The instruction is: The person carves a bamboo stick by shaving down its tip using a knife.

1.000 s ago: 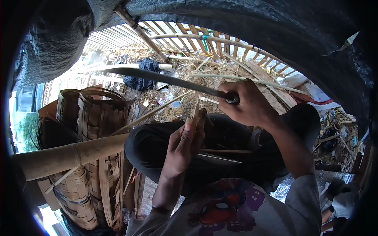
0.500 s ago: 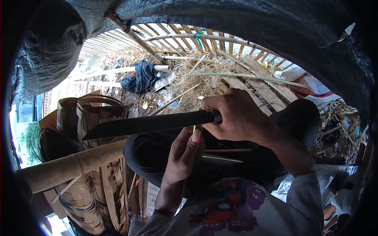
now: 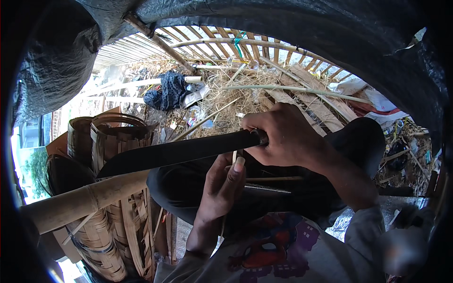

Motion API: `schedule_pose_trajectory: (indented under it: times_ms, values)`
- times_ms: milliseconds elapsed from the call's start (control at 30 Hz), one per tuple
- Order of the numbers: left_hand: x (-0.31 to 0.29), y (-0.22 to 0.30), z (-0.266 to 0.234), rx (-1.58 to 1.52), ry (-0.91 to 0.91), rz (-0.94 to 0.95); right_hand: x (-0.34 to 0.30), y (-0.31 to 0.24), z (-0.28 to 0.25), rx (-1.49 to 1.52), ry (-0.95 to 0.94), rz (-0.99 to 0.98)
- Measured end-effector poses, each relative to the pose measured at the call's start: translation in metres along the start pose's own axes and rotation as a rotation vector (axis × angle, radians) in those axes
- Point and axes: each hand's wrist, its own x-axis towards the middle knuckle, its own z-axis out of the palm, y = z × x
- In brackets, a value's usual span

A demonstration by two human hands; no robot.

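Note:
My right hand (image 3: 283, 137) is wrapped round the handle of a long machete (image 3: 179, 152), whose dark blade points left with its tip low. Just under the blade near the handle, my left hand (image 3: 221, 185) pinches a thin pale strip (image 3: 234, 156), which looks like bamboo, between thumb and fingers. The strip's upper end meets or lies close to the blade's lower edge; exactly how they touch cannot be made out. Both hands are above my crossed legs in dark trousers (image 3: 177, 188).
A thick bamboo pole (image 3: 89, 200) runs at my left. Behind and below it stand rolled woven bamboo pieces (image 3: 101, 236). Ahead lie straw shavings (image 3: 231, 101), bamboo poles, boards (image 3: 316, 106) and a dark cloth (image 3: 169, 89). A dark tarp (image 3: 292, 21) hangs overhead. Something blurred (image 3: 401, 252) shows at lower right.
The machete's tip has dipped slightly and its blade face has turned more into view. My left thumb has shifted a little on the strip. The person's part at lower right has become blurred.

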Motion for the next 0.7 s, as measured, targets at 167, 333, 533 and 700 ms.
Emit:
schedule_pose_trajectory:
  times_ms: [167, 333, 533, 700]
  values:
    - [-0.005, -0.003, 0.004, 0.137, 0.095, 0.012, 0.001, 0.0, 0.002, -0.039, 0.006, -0.014]
    - [-0.001, -0.018, 0.002, 0.391, 0.22, 0.243, 0.007, 0.008, 0.009, -0.073, -0.024, 0.021]
    - [-0.015, 0.005, -0.001, 0.32, 0.172, 0.212, 0.026, 0.092, 0.004, -0.378, 0.065, 0.445]
    - [-0.004, 0.006, 0.0, 0.17, 0.219, 0.101, 0.016, 0.039, -0.014, -0.044, 0.103, 0.388]
